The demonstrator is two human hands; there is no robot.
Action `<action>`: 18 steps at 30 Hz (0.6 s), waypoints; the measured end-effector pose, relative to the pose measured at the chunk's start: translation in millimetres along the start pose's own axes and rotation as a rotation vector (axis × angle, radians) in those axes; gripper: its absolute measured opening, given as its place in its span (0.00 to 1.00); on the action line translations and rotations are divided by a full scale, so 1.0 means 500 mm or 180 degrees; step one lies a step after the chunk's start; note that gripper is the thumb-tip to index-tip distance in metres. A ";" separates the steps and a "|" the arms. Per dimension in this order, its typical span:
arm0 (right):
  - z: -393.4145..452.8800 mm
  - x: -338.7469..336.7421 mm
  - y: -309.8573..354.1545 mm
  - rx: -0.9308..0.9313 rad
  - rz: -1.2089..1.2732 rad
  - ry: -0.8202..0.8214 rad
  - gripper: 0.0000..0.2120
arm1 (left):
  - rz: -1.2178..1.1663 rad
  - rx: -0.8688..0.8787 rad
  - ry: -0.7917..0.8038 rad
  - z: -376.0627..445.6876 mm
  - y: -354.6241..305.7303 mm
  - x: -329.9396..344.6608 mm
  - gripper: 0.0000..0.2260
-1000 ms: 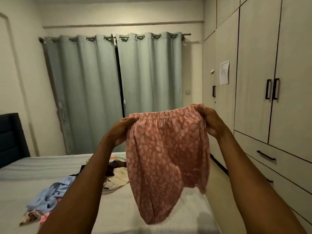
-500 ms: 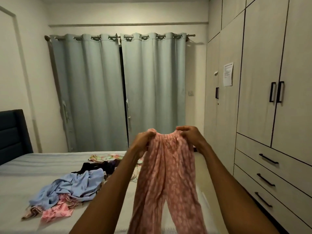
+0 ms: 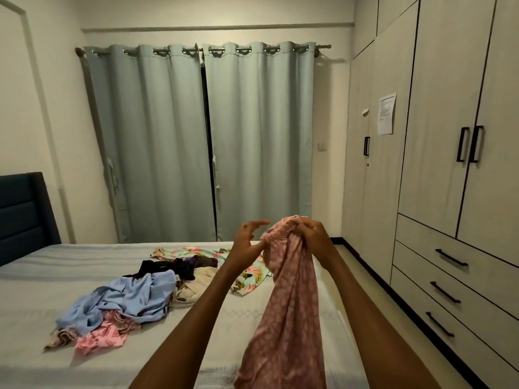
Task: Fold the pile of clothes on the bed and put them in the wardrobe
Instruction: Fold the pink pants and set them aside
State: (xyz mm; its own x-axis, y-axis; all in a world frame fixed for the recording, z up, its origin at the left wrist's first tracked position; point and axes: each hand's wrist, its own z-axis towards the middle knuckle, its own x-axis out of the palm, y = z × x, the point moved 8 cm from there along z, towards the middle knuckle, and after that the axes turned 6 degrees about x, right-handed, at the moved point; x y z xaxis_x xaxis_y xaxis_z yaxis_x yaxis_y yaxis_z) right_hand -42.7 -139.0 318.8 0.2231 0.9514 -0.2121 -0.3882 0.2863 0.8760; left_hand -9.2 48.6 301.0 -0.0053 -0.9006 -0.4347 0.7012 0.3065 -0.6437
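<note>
Now pink trousers [image 3: 286, 310] bunched in rt hand [image 3: 314, 237], left hand [image 3: 247, 242] loose, fingers apart.

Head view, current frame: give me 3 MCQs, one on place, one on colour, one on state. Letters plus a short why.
1. Where does the light blue garment lie?
A. on the bed
B. in a drawer
C. on the curtain rod

2. What colour are the patterned trousers held up in front?
A. green
B. pink
C. black

3. How do the wardrobe doors stand?
A. one swung wide open
B. all removed
C. closed

Answers:
1 A: it sits crumpled on the bed among the other loose clothes.
2 B: the fabric is pink with a pale print, its waistband bunched in the right hand, while the left hand is beside it with fingers spread.
3 C: every door panel is flush, and the drawers below are pushed in too.
</note>
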 end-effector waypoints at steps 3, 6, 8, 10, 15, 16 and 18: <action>-0.016 -0.006 0.015 0.0120 0.0545 0.0061 0.19 | 0.0509 0.0061 0.0608 -0.007 0.021 0.025 0.23; -0.022 -0.015 0.022 0.0078 0.0782 0.0109 0.24 | 0.0950 0.0260 0.0464 0.001 0.015 0.015 0.19; -0.021 -0.028 0.027 -0.0011 0.0690 -0.0012 0.19 | 0.1033 0.0256 0.0122 0.016 -0.003 -0.012 0.16; -0.013 -0.044 0.024 -0.0087 0.0383 -0.0195 0.12 | 0.1010 0.0278 -0.0088 0.033 -0.022 -0.032 0.13; 0.015 -0.062 0.042 -0.0082 -0.0207 -0.0447 0.06 | 0.0430 0.0368 -0.0350 0.070 -0.081 -0.067 0.16; 0.020 -0.063 0.053 -0.0059 -0.0139 -0.0449 0.06 | 0.0296 0.0332 -0.0381 0.079 -0.092 -0.075 0.19; 0.029 -0.062 0.082 -0.0094 0.0048 -0.0372 0.06 | 0.0058 0.0203 -0.0454 0.101 -0.103 -0.092 0.21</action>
State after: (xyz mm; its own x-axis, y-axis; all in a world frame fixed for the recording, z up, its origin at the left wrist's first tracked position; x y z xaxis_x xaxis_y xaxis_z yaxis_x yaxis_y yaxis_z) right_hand -52.7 -158.2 367.5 0.3191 0.9365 -0.1453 -0.4182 0.2768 0.8652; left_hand -9.0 59.0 385.8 0.1060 -0.9311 -0.3491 0.7442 0.3071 -0.5931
